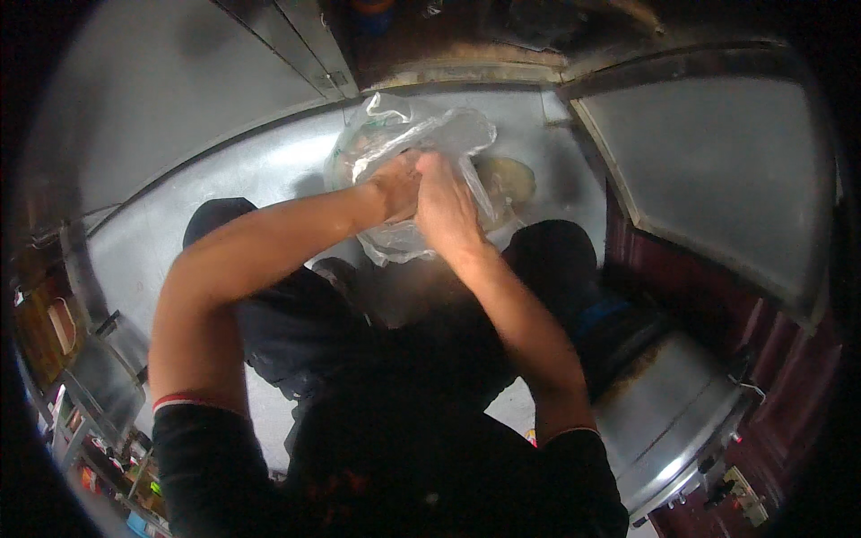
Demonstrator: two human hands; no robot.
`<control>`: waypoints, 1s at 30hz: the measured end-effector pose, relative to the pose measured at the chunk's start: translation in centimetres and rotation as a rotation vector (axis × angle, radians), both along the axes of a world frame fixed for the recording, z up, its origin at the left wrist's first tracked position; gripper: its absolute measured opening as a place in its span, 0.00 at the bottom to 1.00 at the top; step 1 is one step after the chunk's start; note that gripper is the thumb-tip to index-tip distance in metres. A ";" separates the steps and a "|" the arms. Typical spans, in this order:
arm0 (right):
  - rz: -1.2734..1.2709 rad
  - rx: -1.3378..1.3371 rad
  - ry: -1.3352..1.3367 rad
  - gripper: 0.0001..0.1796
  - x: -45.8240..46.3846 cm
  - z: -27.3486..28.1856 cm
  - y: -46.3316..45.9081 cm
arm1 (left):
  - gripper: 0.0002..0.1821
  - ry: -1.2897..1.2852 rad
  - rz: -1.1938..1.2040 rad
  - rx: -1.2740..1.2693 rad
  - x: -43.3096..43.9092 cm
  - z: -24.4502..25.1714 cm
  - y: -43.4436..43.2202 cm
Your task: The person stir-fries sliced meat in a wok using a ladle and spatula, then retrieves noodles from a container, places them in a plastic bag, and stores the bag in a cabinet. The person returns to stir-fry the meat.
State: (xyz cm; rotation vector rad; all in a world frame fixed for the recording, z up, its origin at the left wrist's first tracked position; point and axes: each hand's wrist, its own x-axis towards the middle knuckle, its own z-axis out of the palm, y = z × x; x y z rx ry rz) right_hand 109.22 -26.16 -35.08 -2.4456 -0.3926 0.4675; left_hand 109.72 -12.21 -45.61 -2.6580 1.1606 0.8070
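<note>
My left hand and my right hand meet at the middle of a clear plastic bag, between my knees. The bag is crumpled, and its film spreads above, below and to both sides of my hands. Faint green printing shows on its left part. My left fingers are partly covered by the film and by my right hand, so what they close on is hidden. The fingers of my right hand are bent against the bag. Just right of the bag lies a rounded yellowish-green thing, its kind unclear, partly behind the film.
Grey metal-like panels stand at the upper left and the right. A large round stainless steel vessel is at the lower right, by a dark red panelled surface. A shelf rack with small goods stands at the lower left.
</note>
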 end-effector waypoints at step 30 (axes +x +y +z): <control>0.985 -0.563 -0.116 0.17 0.5 -11.9 -2.6 | 0.21 0.435 0.257 -0.214 2.5 0.4 4.4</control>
